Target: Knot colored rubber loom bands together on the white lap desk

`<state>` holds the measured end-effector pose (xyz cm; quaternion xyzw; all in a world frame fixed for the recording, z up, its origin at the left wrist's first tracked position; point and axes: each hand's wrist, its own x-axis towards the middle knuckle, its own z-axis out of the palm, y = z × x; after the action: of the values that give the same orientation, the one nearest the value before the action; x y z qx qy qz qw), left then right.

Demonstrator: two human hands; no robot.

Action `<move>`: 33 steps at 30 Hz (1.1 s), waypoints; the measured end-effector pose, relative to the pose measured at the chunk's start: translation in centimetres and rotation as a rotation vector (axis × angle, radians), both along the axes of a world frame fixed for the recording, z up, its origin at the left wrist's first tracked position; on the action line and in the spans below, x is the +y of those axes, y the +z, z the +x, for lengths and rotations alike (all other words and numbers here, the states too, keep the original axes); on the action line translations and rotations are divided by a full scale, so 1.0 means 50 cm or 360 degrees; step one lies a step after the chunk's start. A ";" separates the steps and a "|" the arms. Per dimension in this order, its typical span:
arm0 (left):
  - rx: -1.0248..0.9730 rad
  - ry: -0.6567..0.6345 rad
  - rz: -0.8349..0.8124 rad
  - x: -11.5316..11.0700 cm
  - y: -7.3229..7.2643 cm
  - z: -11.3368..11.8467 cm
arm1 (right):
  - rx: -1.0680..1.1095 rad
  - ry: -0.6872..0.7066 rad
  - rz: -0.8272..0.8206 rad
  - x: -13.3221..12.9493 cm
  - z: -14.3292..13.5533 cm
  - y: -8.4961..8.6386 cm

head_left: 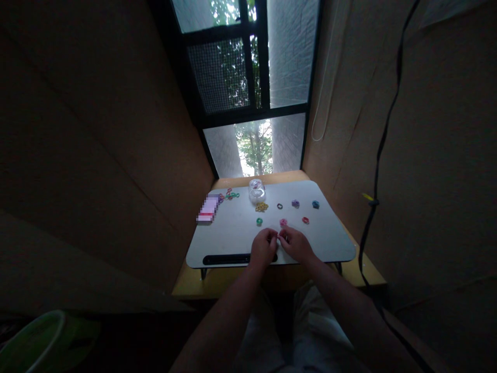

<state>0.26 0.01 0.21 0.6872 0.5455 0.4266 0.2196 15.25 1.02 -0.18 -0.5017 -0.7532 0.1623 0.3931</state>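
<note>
While both hands pinch a tiny reddish piece, a white table stands below the window.

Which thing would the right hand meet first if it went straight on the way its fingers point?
Most likely the left hand: the right hand points across toward it, and the two nearly meet. A tiny reddish thing seems to sit between them, perhaps pinched; depth is unclear.

1. Reddish pc. — v. small, held betw. fingertips of L hand & R hand; exact shape hidden.
2. Pink ring bunch — sm., lying on white tabletop just beyond R hand; contact unclear.
</note>
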 end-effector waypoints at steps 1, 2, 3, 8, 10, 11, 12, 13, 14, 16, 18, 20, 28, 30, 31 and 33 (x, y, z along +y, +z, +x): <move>-0.0005 -0.0005 0.0000 0.000 0.000 0.000 | 0.0004 0.0002 -0.0002 0.000 0.000 0.000; -0.0009 -0.0007 0.0005 0.000 0.000 0.000 | 0.0008 0.0002 -0.0001 -0.001 0.000 0.000; -0.0010 -0.0007 0.0012 -0.001 -0.001 0.000 | 0.0013 0.0000 0.0001 -0.001 0.000 0.000; 0.0011 -0.0013 0.0017 0.000 -0.006 -0.002 | 0.0008 -0.0013 -0.0003 0.001 0.001 -0.002; 0.0020 -0.0014 0.0002 0.000 -0.007 -0.003 | 0.0002 -0.0015 0.0002 0.000 0.001 -0.002; 0.0026 -0.0019 -0.0003 -0.001 -0.007 -0.003 | 0.0004 -0.0012 0.0005 0.000 0.001 -0.001; 0.0030 -0.0024 -0.0007 -0.001 -0.006 -0.002 | 0.0010 -0.0009 0.0006 0.000 0.001 -0.001; 0.0033 -0.0031 -0.0009 -0.002 -0.004 -0.002 | 0.0018 -0.0005 0.0006 0.000 0.001 0.000; 0.0036 -0.0041 -0.0011 -0.002 -0.002 -0.001 | 0.0027 -0.0003 0.0008 0.000 0.001 0.000; 0.0047 -0.0060 -0.0018 -0.004 0.001 0.000 | 0.0040 -0.0003 0.0021 0.000 0.000 0.001; 0.0060 -0.0067 -0.0031 -0.006 0.005 0.001 | 0.0038 -0.0009 0.0037 0.001 0.000 0.001; 0.0076 -0.0059 -0.0052 -0.007 0.007 0.002 | 0.0028 -0.0022 0.0045 0.001 0.000 0.001; 0.0107 -0.0048 -0.0079 -0.009 0.006 0.002 | 0.0027 -0.0027 0.0010 0.000 -0.001 0.002; 0.0104 -0.0055 -0.0070 -0.009 0.005 0.002 | 0.0047 -0.0012 0.0001 0.000 -0.001 0.003; 0.0101 -0.0059 -0.0066 -0.009 0.005 0.002 | 0.0059 -0.0005 0.0000 -0.001 -0.001 0.004; 0.0097 -0.0067 -0.0059 -0.009 0.005 0.002 | 0.0072 0.0004 -0.0001 -0.001 -0.001 0.006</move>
<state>0.35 -0.46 0.44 0.7071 0.5450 0.3907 0.2246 15.21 0.96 0.10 -0.4970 -0.7448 0.1743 0.4097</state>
